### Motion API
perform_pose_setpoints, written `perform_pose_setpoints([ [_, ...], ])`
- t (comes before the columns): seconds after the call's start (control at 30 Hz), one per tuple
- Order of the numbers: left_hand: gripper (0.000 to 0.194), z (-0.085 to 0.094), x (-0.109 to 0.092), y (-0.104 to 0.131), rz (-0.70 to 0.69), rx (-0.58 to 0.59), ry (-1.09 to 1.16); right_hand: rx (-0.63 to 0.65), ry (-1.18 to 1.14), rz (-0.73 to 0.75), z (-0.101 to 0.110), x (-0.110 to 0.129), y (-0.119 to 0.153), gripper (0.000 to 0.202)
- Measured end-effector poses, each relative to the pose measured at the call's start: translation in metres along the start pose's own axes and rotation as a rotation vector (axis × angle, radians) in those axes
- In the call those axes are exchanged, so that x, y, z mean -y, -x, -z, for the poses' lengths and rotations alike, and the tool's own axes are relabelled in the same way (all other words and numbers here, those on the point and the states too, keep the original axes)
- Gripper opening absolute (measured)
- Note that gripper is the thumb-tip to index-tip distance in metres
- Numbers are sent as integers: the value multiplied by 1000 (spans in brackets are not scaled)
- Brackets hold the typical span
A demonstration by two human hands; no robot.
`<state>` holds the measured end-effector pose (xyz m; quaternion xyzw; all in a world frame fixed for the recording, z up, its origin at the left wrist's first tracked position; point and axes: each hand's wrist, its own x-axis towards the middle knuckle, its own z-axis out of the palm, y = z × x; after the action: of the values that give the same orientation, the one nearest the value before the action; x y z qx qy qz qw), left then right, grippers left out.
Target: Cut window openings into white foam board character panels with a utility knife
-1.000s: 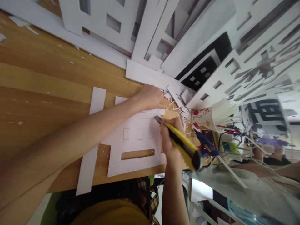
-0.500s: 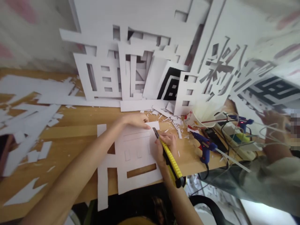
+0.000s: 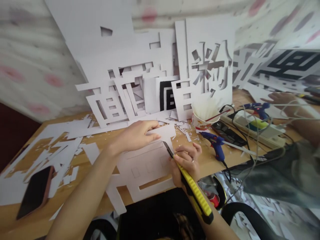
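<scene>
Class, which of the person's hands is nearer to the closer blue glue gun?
Right: the right hand, gripping the yellow cutter, is just left of the blue glue gun; the left hand is farther off, over the white board.

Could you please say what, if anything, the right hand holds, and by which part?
The right hand holds the long yellow-and-black utility knife by the front of its handle, near the blade.

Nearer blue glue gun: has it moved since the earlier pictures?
No; the nearer blue glue gun lies on the near side of the paper cup, as before; the camera has moved instead.
</scene>
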<state>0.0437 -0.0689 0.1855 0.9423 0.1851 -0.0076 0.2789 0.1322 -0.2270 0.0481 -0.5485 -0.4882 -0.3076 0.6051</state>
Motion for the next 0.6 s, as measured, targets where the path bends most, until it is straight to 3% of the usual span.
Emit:
perform_pose_setpoints([
  [0.27,20,7,-37,26,11,-66,-105,-9,-2,42,23,11,-7,24],
  [0.6,19,5,-51,39,-13,-100,-82,-13,-17,76,34,21,-11,32],
])
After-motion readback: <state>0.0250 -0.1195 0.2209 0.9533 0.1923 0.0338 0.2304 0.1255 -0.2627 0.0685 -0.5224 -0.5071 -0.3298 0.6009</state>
